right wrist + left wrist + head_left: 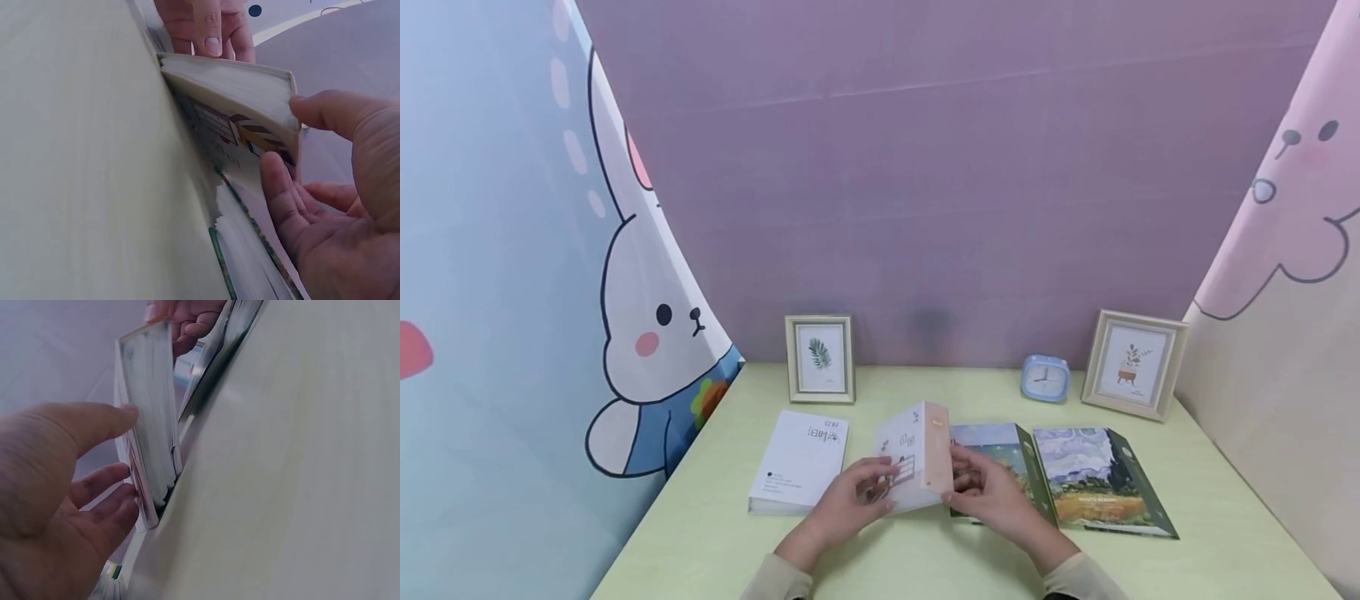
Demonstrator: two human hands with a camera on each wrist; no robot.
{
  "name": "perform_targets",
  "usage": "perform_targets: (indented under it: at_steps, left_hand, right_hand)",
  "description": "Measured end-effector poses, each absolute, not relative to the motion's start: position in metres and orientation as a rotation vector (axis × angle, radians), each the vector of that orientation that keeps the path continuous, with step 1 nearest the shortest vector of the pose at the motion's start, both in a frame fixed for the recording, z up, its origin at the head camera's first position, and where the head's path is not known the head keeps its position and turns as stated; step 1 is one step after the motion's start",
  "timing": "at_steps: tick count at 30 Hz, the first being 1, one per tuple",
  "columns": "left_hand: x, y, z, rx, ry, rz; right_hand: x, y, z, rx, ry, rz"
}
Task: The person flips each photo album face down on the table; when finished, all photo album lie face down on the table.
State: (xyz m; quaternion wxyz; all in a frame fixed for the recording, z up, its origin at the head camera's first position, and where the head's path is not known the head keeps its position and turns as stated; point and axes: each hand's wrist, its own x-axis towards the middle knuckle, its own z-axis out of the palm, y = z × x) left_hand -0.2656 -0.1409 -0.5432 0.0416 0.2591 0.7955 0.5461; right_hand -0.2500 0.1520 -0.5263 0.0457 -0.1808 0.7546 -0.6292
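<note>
A thick book [898,467] with an illustrated white cover and a peach spine tilts up off the table between both hands. The right hand [992,496] pinches its spine side; in the right wrist view, the thumb is at the spine's lower corner and a fingertip lies on the illustrated back cover [219,128]. My left hand [850,500] touches the front cover with thumb and fingertips, its fingers loosely extended. In the left wrist view the white page block [149,394] faces the camera. Part of the front cover is hidden by the left fingers.
A white book [801,458] lies to the left. On the right lie two books with painted landscape covers, a nearer one [1000,442] partly behind the right hand and another [1097,479]. Farther back stand a leaf-print frame [820,358], a blue clock [1045,378] and a plant-print frame [1135,364].
</note>
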Motion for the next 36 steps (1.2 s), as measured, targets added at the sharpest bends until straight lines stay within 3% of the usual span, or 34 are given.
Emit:
perform_targets:
  at_steps: [36]
  left_hand:
    - [-0.266, -0.142, -0.537, 0.783, 2.714, 1.354]
  right_hand:
    - [-0.248, 0.137, -0.530, -0.505, 2.708, -1.592]
